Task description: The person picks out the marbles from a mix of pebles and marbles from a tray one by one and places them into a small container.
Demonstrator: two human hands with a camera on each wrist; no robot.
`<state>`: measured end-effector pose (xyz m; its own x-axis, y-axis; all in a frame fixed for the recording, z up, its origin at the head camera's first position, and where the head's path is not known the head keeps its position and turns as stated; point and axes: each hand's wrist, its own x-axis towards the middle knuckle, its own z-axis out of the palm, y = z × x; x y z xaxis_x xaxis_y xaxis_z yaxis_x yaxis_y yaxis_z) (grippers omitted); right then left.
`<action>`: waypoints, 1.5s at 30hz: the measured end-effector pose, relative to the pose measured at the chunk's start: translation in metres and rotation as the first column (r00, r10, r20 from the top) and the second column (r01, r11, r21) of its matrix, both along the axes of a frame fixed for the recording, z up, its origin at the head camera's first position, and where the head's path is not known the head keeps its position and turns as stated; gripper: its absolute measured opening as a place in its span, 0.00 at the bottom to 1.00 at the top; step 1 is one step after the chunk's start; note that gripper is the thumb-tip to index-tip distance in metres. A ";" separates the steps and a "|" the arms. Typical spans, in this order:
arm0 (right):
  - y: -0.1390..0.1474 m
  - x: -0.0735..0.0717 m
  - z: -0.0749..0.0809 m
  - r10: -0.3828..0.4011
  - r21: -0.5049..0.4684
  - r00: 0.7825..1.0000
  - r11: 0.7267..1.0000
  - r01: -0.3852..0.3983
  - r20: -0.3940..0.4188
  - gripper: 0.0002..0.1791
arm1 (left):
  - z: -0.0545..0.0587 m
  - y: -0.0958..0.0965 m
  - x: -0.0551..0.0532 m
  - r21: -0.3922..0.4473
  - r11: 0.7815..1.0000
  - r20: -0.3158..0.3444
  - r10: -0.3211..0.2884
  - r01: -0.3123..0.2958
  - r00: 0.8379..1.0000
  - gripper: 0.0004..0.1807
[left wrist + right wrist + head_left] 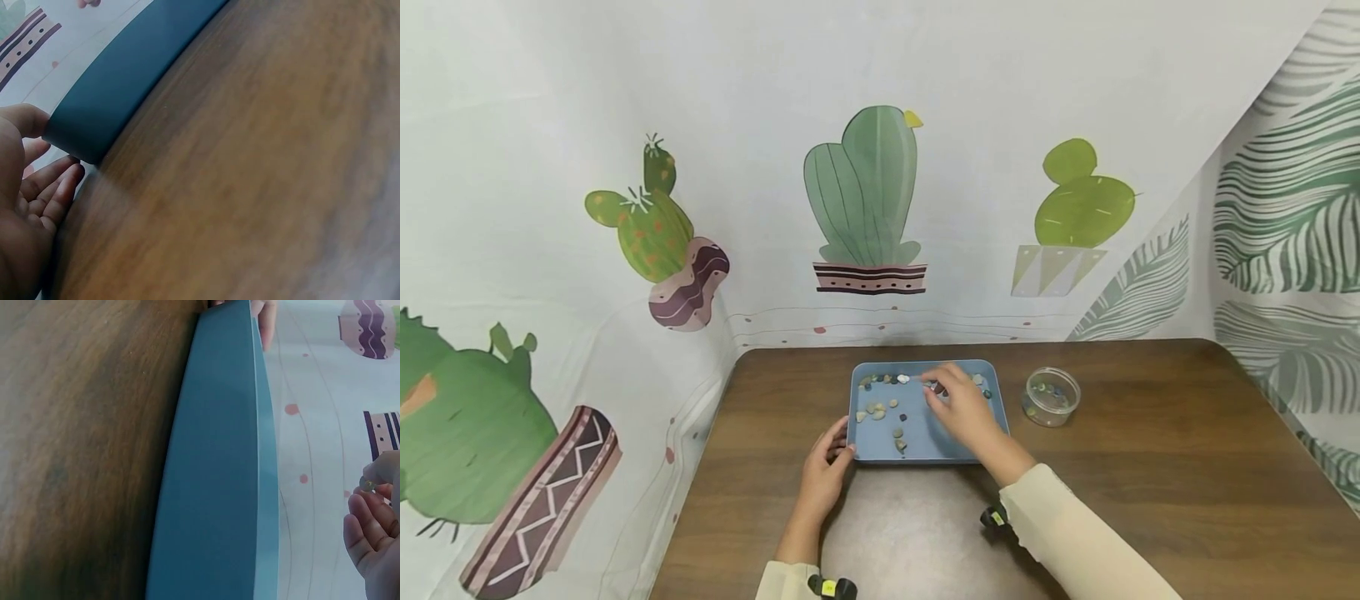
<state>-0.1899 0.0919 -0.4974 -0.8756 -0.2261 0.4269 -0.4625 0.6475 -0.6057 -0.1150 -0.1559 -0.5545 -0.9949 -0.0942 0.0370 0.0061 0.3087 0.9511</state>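
A blue rectangular tray [868, 446] lies on the table with small stones in it. My left hand [824, 477] holds the tray's near left corner, thumb at the rim and the other fingers curled beside the wall. Over the tray's right half, my right hand [961, 408] pinches a small greenish stone [367, 485] between thumb and fingertip. Dark, tan and white stones [903, 379] form a row along the far side. Several tan stones [878, 412] sit at the left, and a dark stone [903, 417] lies near the middle. The right hand hides part of the row.
Right of the tray stands a clear round container [1051, 421] with several stones inside. The brown wooden table [1150, 442] extends to both sides. Behind it hangs a white cloth [985, 300] printed with cacti and leaves. Each wrist wears a small black camera [994, 518].
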 end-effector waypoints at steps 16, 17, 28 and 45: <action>0.043 0.015 -0.004 -0.067 -0.084 0.989 0.995 0.056 -0.128 0.08 | 0.003 0.000 0.001 -0.001 1.000 0.012 -0.008 0.008 1.000 0.26; 0.046 0.016 -0.004 -0.075 -0.095 0.989 0.993 0.064 -0.126 0.08 | 0.003 0.000 0.001 -0.001 1.000 0.014 -0.007 0.008 1.000 0.26; 0.089 0.018 -0.011 -0.205 -0.136 0.974 0.972 0.191 -0.101 0.07 | -0.032 -0.006 -0.011 0.005 1.000 -0.001 0.016 -0.016 1.000 0.26; 0.142 0.021 -0.022 -0.384 -0.135 0.921 0.918 0.372 -0.074 0.08 | -0.026 -0.006 -0.009 0.010 1.000 -0.010 0.007 -0.007 1.000 0.26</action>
